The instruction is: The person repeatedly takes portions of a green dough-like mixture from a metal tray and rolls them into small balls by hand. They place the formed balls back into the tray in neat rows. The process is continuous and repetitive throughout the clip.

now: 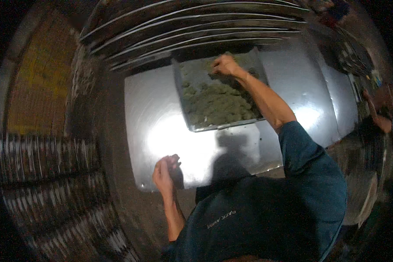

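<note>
A rectangular metal tray (214, 127) sits at the far side of a shiny metal table (157, 105), heaped with greenish lumps (218, 102). My right hand (225, 65) reaches out over the tray's far end, its fingers bent down onto the lumps; whether it grips any is hidden. My left hand (165, 169) rests at the table's near edge with its fingers curled in, and nothing shows in it. A teal sleeve covers my right upper arm.
Several empty metal trays (192, 26) are stacked in a rack behind the table. Shelving with rows of stacked items (43, 174) fills the left. Another person (380, 113) stands at the far right beside the table's end.
</note>
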Action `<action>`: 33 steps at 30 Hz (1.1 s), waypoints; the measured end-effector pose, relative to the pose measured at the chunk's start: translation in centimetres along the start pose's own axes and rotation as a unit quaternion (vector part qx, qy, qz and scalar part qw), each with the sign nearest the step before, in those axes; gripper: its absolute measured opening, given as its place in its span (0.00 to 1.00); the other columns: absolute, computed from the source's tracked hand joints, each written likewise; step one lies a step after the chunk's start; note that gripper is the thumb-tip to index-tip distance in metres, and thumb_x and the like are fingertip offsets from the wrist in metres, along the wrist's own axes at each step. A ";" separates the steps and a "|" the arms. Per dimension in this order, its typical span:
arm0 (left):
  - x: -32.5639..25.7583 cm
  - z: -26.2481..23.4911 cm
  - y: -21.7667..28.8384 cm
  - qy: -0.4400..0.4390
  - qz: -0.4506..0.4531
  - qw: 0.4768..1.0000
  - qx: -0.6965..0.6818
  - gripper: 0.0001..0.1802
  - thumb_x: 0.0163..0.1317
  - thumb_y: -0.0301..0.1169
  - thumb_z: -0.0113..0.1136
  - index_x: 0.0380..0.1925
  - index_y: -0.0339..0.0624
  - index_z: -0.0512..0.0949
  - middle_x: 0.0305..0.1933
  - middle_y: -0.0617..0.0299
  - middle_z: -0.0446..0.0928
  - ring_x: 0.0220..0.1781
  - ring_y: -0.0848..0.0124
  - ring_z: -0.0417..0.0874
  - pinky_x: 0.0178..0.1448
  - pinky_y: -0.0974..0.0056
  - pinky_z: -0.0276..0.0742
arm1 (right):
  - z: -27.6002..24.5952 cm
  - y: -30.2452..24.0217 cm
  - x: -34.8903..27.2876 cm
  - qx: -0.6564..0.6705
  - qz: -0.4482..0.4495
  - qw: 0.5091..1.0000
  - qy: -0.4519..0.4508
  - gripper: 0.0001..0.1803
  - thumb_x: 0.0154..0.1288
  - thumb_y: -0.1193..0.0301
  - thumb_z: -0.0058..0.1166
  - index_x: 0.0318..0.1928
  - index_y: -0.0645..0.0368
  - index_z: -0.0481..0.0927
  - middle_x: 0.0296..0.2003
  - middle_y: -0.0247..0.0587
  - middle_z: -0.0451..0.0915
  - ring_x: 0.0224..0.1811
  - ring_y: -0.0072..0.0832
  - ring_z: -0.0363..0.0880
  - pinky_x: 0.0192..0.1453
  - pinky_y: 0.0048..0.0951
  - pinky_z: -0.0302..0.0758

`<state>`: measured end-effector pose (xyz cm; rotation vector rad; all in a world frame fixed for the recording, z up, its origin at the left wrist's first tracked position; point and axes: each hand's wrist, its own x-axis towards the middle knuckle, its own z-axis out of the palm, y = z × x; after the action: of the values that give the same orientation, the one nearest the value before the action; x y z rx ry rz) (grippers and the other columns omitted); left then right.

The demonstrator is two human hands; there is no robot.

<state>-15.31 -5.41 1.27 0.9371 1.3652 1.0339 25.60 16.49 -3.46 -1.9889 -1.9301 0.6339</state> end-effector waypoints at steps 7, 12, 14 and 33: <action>14.7 19.6 7.4 -0.253 -0.169 0.942 -0.140 0.35 0.60 0.55 0.44 0.55 0.38 0.58 0.53 0.51 0.64 0.43 0.61 0.75 0.35 0.63 0.78 | -1.7 -9.2 -5.0 -0.080 -0.163 0.982 0.055 0.11 0.44 0.68 0.54 0.30 0.61 0.79 0.27 0.51 0.77 0.32 0.44 0.77 0.35 0.41 0.73; 19.3 28.4 5.3 -0.249 -0.137 0.955 -0.080 0.26 0.60 0.52 0.46 0.44 0.40 0.71 0.42 0.57 0.74 0.39 0.64 0.78 0.36 0.58 0.76 | -3.2 -7.5 -7.9 -0.099 -0.150 0.959 0.220 0.09 0.41 0.72 0.54 0.23 0.68 0.77 0.28 0.52 0.77 0.32 0.45 0.77 0.33 0.40 0.74; 20.1 29.4 4.1 -0.275 -0.147 0.946 -0.087 0.23 0.60 0.50 0.46 0.44 0.42 0.71 0.39 0.58 0.75 0.34 0.64 0.79 0.33 0.57 0.76 | -3.2 -7.6 -9.0 -0.119 -0.159 0.941 0.275 0.08 0.40 0.73 0.53 0.21 0.68 0.76 0.27 0.52 0.77 0.30 0.44 0.77 0.31 0.39 0.74; 15.3 22.4 5.4 -0.242 -0.148 0.946 -0.160 0.23 0.61 0.50 0.47 0.14 0.48 0.60 0.10 0.68 0.58 0.08 0.77 0.55 0.11 0.73 0.50 | 0.6 -5.3 -11.8 0.900 0.123 0.384 0.162 0.11 0.64 0.65 0.46 0.36 0.61 0.71 0.33 0.43 0.74 0.32 0.28 0.74 0.29 0.23 0.73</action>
<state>6.03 12.21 2.12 0.6582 0.8607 0.7048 20.69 5.01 -0.11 -0.5447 0.1081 1.2960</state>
